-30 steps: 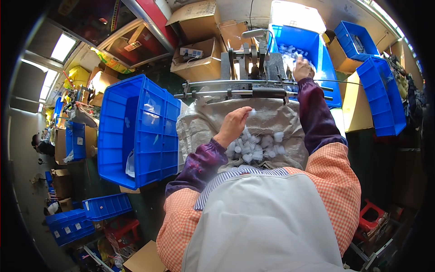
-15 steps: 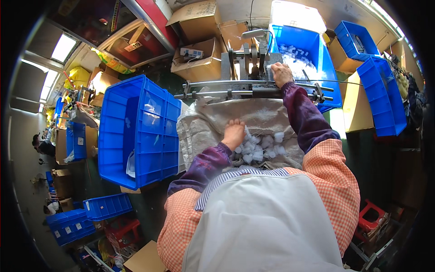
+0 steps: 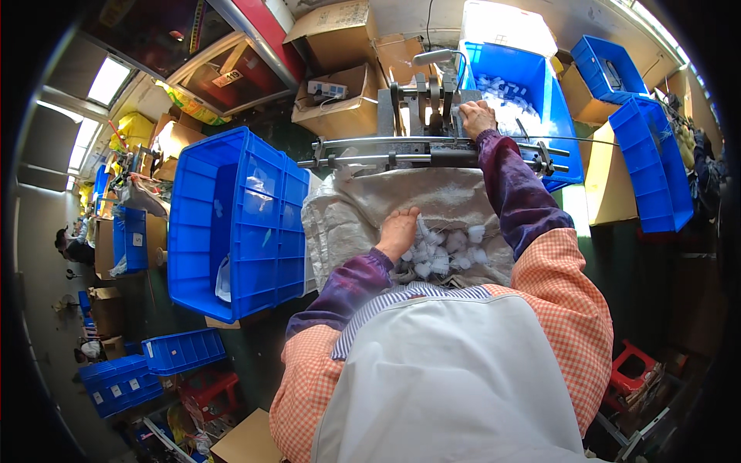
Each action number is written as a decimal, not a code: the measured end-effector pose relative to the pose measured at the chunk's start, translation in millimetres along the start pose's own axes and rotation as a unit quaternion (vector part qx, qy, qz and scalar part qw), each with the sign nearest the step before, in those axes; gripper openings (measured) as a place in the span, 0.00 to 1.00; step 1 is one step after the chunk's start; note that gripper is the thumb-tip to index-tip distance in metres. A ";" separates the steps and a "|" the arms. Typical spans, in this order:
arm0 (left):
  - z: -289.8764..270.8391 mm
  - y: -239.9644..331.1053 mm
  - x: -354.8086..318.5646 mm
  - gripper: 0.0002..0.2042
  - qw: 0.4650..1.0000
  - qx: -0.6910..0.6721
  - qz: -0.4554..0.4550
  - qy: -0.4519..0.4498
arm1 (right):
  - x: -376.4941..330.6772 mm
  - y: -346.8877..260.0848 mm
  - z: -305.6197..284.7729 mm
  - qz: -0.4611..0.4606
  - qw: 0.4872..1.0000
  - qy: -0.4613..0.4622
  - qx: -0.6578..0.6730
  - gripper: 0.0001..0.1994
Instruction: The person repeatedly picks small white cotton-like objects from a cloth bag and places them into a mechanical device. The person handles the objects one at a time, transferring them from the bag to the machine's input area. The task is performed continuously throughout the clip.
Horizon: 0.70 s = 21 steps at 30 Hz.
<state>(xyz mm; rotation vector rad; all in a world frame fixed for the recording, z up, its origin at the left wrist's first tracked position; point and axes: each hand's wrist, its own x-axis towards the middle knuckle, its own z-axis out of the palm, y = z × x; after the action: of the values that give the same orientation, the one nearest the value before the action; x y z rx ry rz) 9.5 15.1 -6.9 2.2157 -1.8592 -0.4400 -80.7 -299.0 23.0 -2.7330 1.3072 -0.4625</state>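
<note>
On cloth (image 3: 455, 193) | white pieces (image 3: 456, 241) | beside left hand (image 3: 398, 233) | apart from right hand (image 3: 478, 120)

I am looking down at both my arms. My left arm (image 3: 340, 292) is bending at the elbow, its forearm slanting forward and inward, ahead of my chest. My left hand (image 3: 399, 233) is staying low and close, its back facing up and its fingers pointing away from me, fingertips curling under. My right arm (image 3: 519, 189) is stretching farther forward, slanting left toward the wrist. My right hand (image 3: 477, 120) is turning its back upward, fingers bending down; my palms are hiding from view.
</note>
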 end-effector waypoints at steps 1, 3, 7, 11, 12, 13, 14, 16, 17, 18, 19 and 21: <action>2.5 -0.7 -0.4 0.15 1.000 -0.007 -0.008 0.008 | 0.2 -2.0 -4.1 0.010 1.000 -0.007 0.013 0.11; 3.6 0.0 0.2 0.15 0.999 -0.020 -0.023 0.026 | 4.2 0.5 1.3 0.033 0.998 -0.041 0.019 0.12; -1.5 -0.2 -0.3 0.14 0.998 -0.021 0.014 0.049 | 4.4 -3.4 -2.2 0.077 0.995 -0.058 -0.026 0.13; -2.4 -1.5 1.1 0.14 0.992 -0.029 0.058 0.108 | -6.0 5.8 -0.1 0.117 0.990 0.004 -0.085 0.14; -2.5 -1.7 0.6 0.14 0.989 -0.032 0.064 0.131 | -11.2 3.5 -3.9 0.127 0.991 0.022 -0.044 0.15; -5.7 0.2 0.0 0.13 0.987 -0.049 0.056 0.140 | -17.0 -1.0 -10.1 0.118 0.992 0.017 -0.048 0.15; -9.0 1.7 0.1 0.13 0.985 -0.067 0.047 0.149 | -21.6 -6.9 -15.8 0.109 0.993 0.011 -0.051 0.15; -18.7 7.8 3.2 0.12 0.980 -0.089 0.058 0.170 | -23.7 -7.1 -16.4 0.095 0.994 -0.004 -0.045 0.16; -22.9 10.2 4.5 0.12 0.976 -0.094 0.072 0.184 | -24.1 -8.4 -15.0 0.096 0.994 -0.006 -0.043 0.16; -27.5 12.0 6.3 0.12 0.971 -0.098 0.088 0.198 | -23.1 -10.8 -13.8 0.098 0.994 -0.007 -0.040 0.16; -31.2 14.7 7.7 0.11 0.967 -0.109 0.094 0.209 | -21.9 -14.2 -12.0 0.100 0.994 -0.008 -0.037 0.17; -36.1 20.4 9.7 0.11 0.958 -0.132 0.104 0.231 | -20.9 -26.3 -6.1 0.085 0.996 -0.001 -0.037 0.16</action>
<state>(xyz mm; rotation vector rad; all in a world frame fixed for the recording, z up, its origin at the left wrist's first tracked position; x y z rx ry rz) 5.3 1.0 33.1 1.7406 -1.6440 -0.1080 -75.2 -265.8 29.1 -2.6478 1.5689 -0.4052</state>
